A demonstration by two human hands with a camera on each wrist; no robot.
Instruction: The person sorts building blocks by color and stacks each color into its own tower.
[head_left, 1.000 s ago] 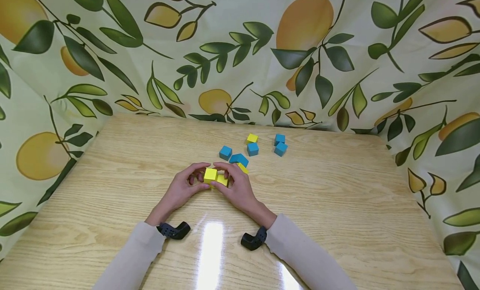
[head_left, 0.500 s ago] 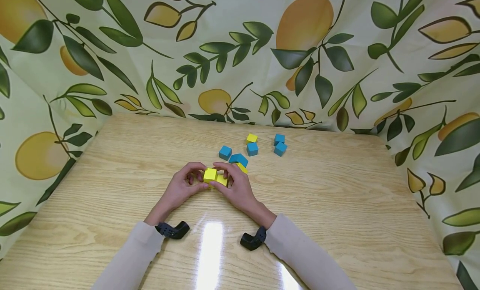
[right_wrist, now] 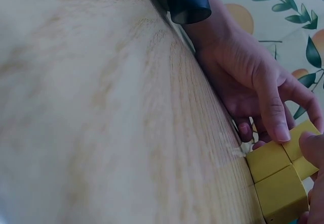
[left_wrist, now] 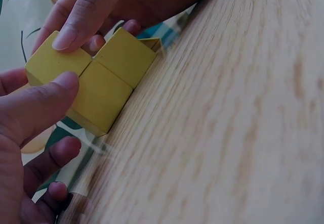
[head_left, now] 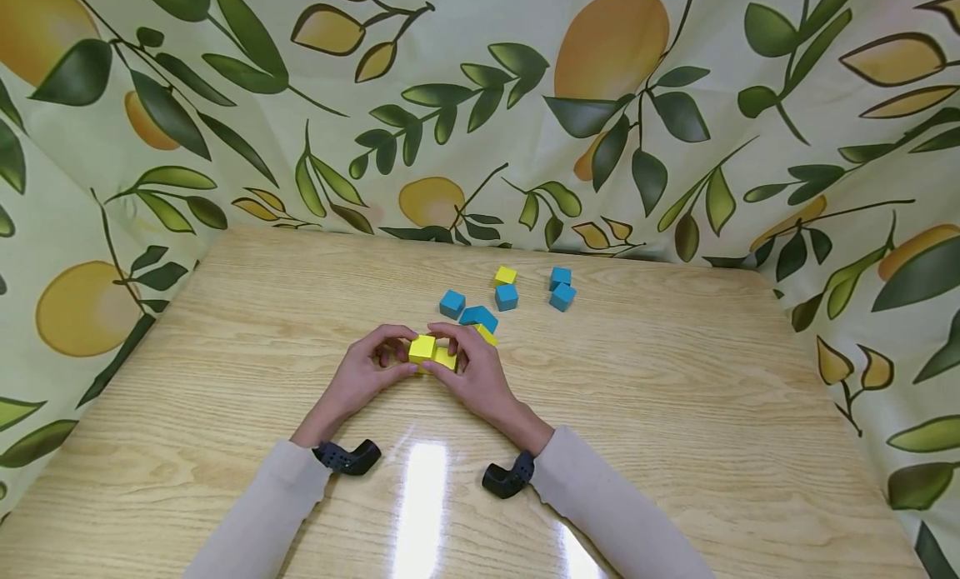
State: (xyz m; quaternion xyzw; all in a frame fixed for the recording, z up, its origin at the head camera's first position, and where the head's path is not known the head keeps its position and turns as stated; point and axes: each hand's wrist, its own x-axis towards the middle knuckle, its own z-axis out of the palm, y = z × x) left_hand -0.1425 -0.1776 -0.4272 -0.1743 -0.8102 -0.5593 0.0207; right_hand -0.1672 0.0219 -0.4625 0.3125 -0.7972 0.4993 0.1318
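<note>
Three yellow blocks form a small stepped stack on the wooden table between my two hands. One lower block (left_wrist: 104, 97) sits beside another lower block (left_wrist: 126, 57), and an upper block (head_left: 422, 347) rests on the left one. My left hand (head_left: 366, 369) pinches the stack from the left, its thumb at the seam between the upper block and the block below. From the right, my right hand (head_left: 478, 372) pinches the upper block, with its thumb flat on the near face. The fingertips behind the blocks are mostly hidden.
Just beyond my right hand lie a partly hidden yellow block (head_left: 486, 335) and touching blue blocks (head_left: 477, 316). Farther back are a blue block (head_left: 452, 304), another blue block (head_left: 506, 296), a yellow block (head_left: 506, 276) and two blue ones (head_left: 562, 296). A patterned cloth (head_left: 480, 29) hangs behind the table (head_left: 675, 396).
</note>
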